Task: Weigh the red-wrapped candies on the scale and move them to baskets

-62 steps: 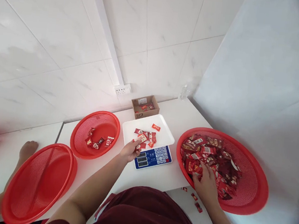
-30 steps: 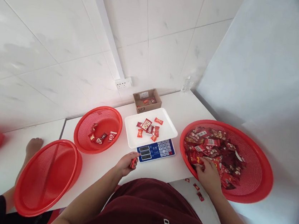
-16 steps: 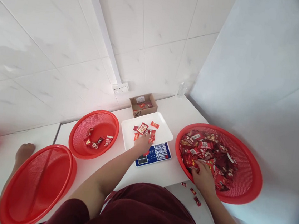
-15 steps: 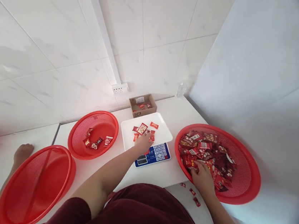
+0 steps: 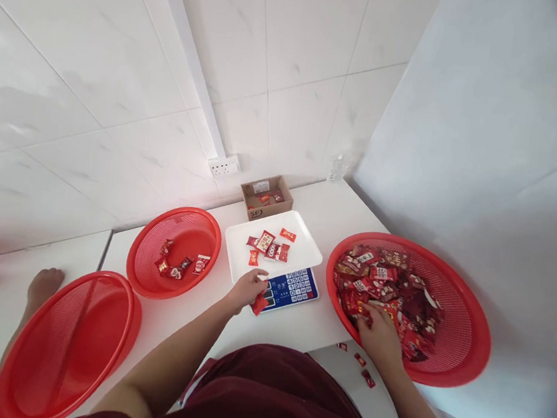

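Observation:
My left hand (image 5: 247, 291) is closed around a small red wrapped candy (image 5: 259, 303), just in front of the white weighing tray. Several red wrapped candies (image 5: 265, 242) lie in the middle of that tray (image 5: 301, 229), which sits on a scale with a blue keypad (image 5: 294, 286). On the right, my right hand (image 5: 381, 333) rests in a red basket (image 5: 469, 345) heaped with wrapped candies (image 5: 413, 305). Its fingers are curled together at the near side of the heap; what they pinch is hidden.
Behind the tray stands a cardboard box (image 5: 271, 208) with a few candies. A red basket (image 5: 135, 256) at left holds several candies; another red basket (image 5: 65, 352) is nearer. Someone else's hand (image 5: 45, 286) is at far left. Loose candies (image 5: 368, 378) lie below the table edge.
My left hand has drawn back from the tray toward me, taking a red candy with it. My right hand has stayed almost in place in the basket.

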{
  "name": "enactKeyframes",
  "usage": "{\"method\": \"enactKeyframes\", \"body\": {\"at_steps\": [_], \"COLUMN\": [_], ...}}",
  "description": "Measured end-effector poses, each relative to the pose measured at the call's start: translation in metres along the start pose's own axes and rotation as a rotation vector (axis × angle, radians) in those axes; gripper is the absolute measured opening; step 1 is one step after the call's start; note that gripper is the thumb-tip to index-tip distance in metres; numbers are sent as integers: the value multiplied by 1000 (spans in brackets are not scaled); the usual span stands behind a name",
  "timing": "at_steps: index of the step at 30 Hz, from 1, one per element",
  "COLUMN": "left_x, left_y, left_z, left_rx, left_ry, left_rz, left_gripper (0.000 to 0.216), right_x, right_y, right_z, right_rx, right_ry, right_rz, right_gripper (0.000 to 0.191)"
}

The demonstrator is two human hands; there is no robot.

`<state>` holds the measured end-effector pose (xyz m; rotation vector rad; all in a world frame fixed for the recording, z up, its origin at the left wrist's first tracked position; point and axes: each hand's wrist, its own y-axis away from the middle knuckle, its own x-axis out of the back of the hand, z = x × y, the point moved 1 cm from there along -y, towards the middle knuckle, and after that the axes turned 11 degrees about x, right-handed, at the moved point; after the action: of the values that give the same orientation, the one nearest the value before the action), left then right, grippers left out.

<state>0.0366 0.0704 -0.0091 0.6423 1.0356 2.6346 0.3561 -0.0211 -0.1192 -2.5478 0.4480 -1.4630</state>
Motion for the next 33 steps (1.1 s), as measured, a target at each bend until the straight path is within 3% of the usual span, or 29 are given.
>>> {"method": "enactKeyframes", "body": {"at_steps": [5, 9, 17, 26, 29, 31, 33], "left_x": [12, 14, 12, 8, 6, 0, -11], "left_y": [31, 42, 46, 44, 43, 41, 40], "left_z": [-63, -83, -70, -70, -64, -53, -37], "left_rx": [288, 427, 371, 398, 406, 393, 374], "left_ry": [688, 941, 934, 1021, 1027, 1019, 991], "left_rz": [-151, -233, -230, -331, -373, -413, -449], "left_gripper": [25, 24, 20, 22, 25, 29, 32], "right_x": [1, 1, 1, 4, 14, 18, 16], "right_y": [0, 1, 2, 1, -2, -3, -5], "right_z": [0, 0, 0, 2, -22, -52, -92], "right_rx": [-3, -8, -27, -12, 32, 33, -79], "right_ry": [-3, 18, 7, -25, -130, -321, -634], "right_rz": [-24, -52, -52, -24, 29, 21, -109], "right_gripper": [33, 33, 34, 31, 32, 35, 40]}}
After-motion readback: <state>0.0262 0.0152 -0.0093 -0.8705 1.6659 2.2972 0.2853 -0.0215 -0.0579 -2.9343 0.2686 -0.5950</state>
